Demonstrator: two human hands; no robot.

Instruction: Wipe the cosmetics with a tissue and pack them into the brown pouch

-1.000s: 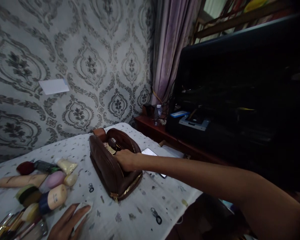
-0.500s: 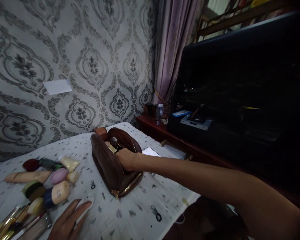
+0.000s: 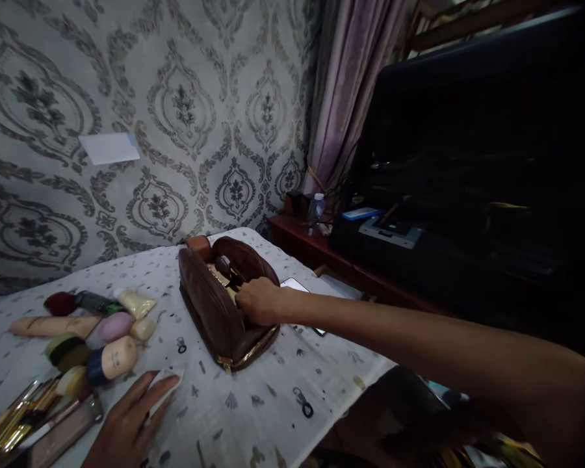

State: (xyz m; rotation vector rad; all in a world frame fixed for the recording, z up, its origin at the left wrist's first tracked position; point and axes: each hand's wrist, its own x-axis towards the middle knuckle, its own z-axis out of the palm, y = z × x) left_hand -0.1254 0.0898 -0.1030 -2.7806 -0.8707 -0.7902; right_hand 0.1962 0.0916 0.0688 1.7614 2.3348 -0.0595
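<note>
1. A brown bag (image 3: 202, 302) stands unzipped on a printed cloth (image 3: 224, 422), its mouth gaping between two arched sides; a dark, rounded item (image 3: 223, 264) and something pale show inside.

2. A person's right hand (image 3: 260, 301) reaches into the bag's mouth with fingers curled; the fingertips are hidden, so one cannot tell how far they are parted or what they grip.

3. The left hand (image 3: 124, 419) lies on the cloth near the cosmetics, fingers extended and slightly apart, with a thin white piece (image 3: 171, 376) at their tips; whether it is gripped cannot be told.

4. Compared with half a second earlier, the right hand has shifted toward the bag's right side, baring more of the pale contents, while the bag and the left hand keep their places on the cloth.

5. The bag looks like smooth leather, edged by a gold-toned metal zip (image 3: 256, 351); nearby lie a soft, creamy tube (image 3: 136, 303), an oval pink sponge (image 3: 116, 327) and a rounded beige-and-navy bottle (image 3: 118, 359).
</note>
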